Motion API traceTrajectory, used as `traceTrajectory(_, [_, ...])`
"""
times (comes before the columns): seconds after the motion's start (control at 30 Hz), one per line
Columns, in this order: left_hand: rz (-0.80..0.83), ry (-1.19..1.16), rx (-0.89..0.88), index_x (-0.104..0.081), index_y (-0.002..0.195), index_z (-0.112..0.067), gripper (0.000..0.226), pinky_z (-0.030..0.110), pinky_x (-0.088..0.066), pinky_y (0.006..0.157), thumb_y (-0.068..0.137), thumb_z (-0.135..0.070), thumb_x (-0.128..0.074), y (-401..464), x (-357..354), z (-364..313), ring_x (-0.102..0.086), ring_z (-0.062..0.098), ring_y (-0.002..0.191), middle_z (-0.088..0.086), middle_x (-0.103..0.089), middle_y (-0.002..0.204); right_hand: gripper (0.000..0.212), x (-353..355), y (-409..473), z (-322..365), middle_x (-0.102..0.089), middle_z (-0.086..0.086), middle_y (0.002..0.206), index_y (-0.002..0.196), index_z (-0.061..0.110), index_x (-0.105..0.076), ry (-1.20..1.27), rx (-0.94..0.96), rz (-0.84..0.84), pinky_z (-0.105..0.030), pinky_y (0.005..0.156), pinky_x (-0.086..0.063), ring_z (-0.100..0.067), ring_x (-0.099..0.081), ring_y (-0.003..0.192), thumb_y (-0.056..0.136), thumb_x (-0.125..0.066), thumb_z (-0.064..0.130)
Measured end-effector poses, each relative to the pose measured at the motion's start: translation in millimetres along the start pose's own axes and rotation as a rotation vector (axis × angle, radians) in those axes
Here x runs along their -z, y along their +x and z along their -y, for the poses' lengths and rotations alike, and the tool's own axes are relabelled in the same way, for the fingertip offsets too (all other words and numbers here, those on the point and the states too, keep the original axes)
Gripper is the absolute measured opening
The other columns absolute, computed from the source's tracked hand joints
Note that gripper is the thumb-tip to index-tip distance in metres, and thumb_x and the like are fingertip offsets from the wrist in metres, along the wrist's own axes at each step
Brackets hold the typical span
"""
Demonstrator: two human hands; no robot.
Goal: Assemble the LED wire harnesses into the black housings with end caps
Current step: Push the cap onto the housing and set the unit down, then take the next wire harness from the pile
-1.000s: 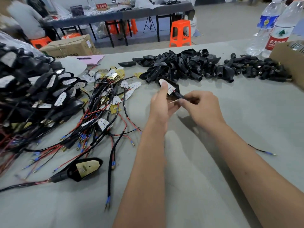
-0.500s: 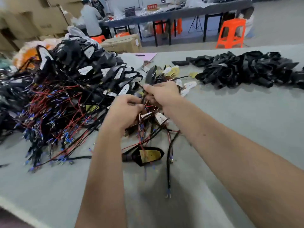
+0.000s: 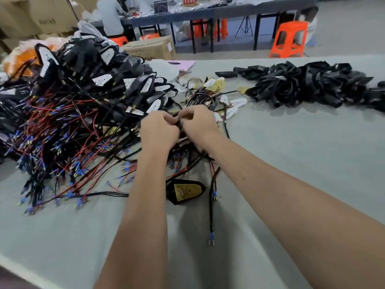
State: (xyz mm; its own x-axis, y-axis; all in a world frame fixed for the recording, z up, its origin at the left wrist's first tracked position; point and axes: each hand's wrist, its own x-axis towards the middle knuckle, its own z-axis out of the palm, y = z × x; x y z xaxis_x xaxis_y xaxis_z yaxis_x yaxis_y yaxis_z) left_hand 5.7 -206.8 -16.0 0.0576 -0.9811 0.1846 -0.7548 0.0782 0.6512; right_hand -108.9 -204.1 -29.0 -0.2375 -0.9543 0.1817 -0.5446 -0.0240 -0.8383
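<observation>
So both hands are now bunched together over the loose harness tangle: left hand [image 3: 159, 130] and right hand [image 3: 198, 122] have their fingers curled in and meeting at a dark wire or two between them, though it's too blurry and knuckle-covered to say exactly what each one is pinching. A second ago they were out over open table working a single black housing, and half a second ago they'd already swung left over the wires, so I'd read this as one unit done or set down and the next harness getting fished out. The unassembled LED wire harnesses [image 3: 208, 97] sit right under and just beyond the hands, little white and yellow boards showing. One assembled-looking housing [image 3: 185, 191] with a yellow board in it lies nearer the person, between the forearms. The big heap of finished pieces [image 3: 83, 97] fills the left side, and the pile of empty black housings [image 3: 302, 84] is well off to the right on the grey table [image 3: 291, 163]. Plenty left to do, judging by both piles.
</observation>
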Motion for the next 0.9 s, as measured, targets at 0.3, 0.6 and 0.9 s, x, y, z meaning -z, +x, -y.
traceTrajectory(0.3, [0.141,0.167,-0.037,-0.076,0.092,-0.018,0.017,0.033,-0.052,0.077,0.084,-0.008,-0.065,-3.7,-42.7,-40.9,-0.066,0.03,0.097,0.008,-0.071,0.1,0.046,28.5,7.1,-45.1,-0.062,-0.005,0.103,0.117,0.01,-0.057,-0.08,-0.263,-0.154,-0.034,0.081,-0.049,-0.027,-0.061,0.101,0.083,-0.083,0.026])
traceTrajectory(0.6, [0.212,0.167,-0.034,-0.071,0.096,-0.009,0.022,0.039,-0.057,0.08,0.079,-0.005,-0.058,-6.3,-56.5,-55.9,-0.064,0.034,0.094,0.013,-0.07,0.098,0.023,39.1,22.4,-46.4,-0.068,-0.009,0.106,0.102,0.011,-0.068,0.191,-0.497,-0.126,-0.03,0.082,-0.053,-0.027,-0.065,0.099,0.082,-0.072,0.002])
traceTrajectory(0.9, [0.169,0.216,-0.013,-0.066,0.106,-0.009,0.018,0.036,-0.048,0.079,0.093,-0.019,-0.059,-8.7,-66.5,-69.1,-0.062,0.033,0.099,0.014,-0.069,0.107,0.026,41.8,26.2,-50.2,-0.059,-0.002,0.059,0.067,0.014,-0.071,0.566,-0.451,-0.021,-0.031,0.056,-0.04,-0.023,-0.05,0.057,0.09,-0.078,0.026])
